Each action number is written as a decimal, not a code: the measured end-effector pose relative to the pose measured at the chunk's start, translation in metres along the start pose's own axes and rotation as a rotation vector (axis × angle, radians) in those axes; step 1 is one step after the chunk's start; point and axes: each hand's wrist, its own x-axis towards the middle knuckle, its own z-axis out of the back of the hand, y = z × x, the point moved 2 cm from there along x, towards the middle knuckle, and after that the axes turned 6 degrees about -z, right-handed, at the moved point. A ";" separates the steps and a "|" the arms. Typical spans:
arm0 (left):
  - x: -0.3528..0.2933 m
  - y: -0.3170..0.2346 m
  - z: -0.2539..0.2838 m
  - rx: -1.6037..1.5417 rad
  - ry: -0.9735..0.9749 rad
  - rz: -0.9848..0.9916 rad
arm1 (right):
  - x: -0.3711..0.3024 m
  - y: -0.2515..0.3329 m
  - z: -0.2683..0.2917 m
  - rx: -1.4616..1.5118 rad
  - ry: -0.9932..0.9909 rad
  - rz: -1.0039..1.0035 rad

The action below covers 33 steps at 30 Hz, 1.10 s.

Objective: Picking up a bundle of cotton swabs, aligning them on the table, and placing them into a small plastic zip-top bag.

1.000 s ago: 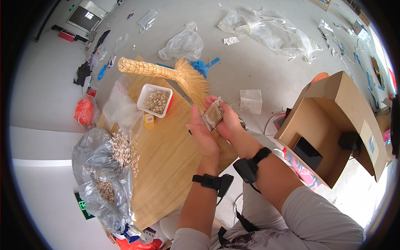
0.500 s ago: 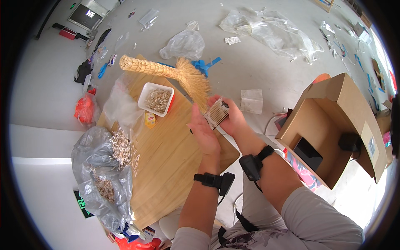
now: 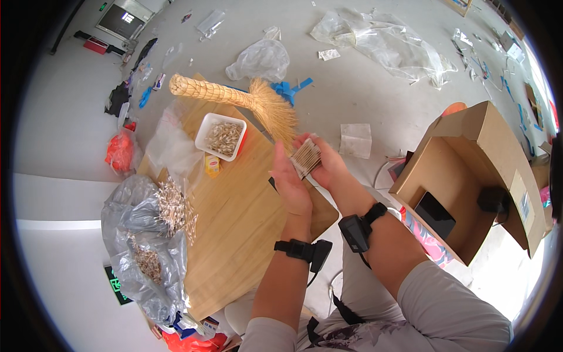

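Observation:
A clear packet of cotton swabs (image 3: pixel 306 158) with wooden sticks lies in my right hand (image 3: pixel 330 167), whose fingers wrap its far and right sides. My left hand (image 3: pixel 290 183) is upright at the packet's left end, palm toward it with fingers stretched out; whether it touches the packet I cannot tell. Both hands are over the far right edge of the wooden table. Beyond them lies a straw broom (image 3: pixel 226 97). A white square tub (image 3: pixel 202 136) of loose swabs stands to the left, with a small yellow packet (image 3: pixel 212 165) beside it.
Loose swabs (image 3: pixel 174 208) lie on a grey plastic bag (image 3: pixel 129 202) along the left edge of the wooden table (image 3: pixel 234 234). At right stands an open cardboard box (image 3: pixel 446 152) holding a black flat object (image 3: pixel 435 215). Clear plastic bags (image 3: pixel 258 60) are scattered on the floor.
The packet has tilted slightly in my right hand, so its row of sticks faces up more plainly. My left hand has shifted a little to the right.

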 end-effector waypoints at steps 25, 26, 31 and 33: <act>-0.021 -0.009 -0.016 -0.051 -0.037 -0.002 | -0.026 -0.011 -0.006 0.056 0.063 0.104; -0.021 -0.008 -0.014 -0.033 -0.057 -0.012 | -0.026 -0.012 -0.007 0.057 0.065 0.100; -0.028 -0.009 -0.003 0.057 -0.144 -0.022 | -0.022 -0.003 -0.001 0.107 0.092 0.054; -0.033 -0.011 -0.002 0.078 -0.241 0.021 | -0.020 -0.001 0.000 0.077 0.109 0.070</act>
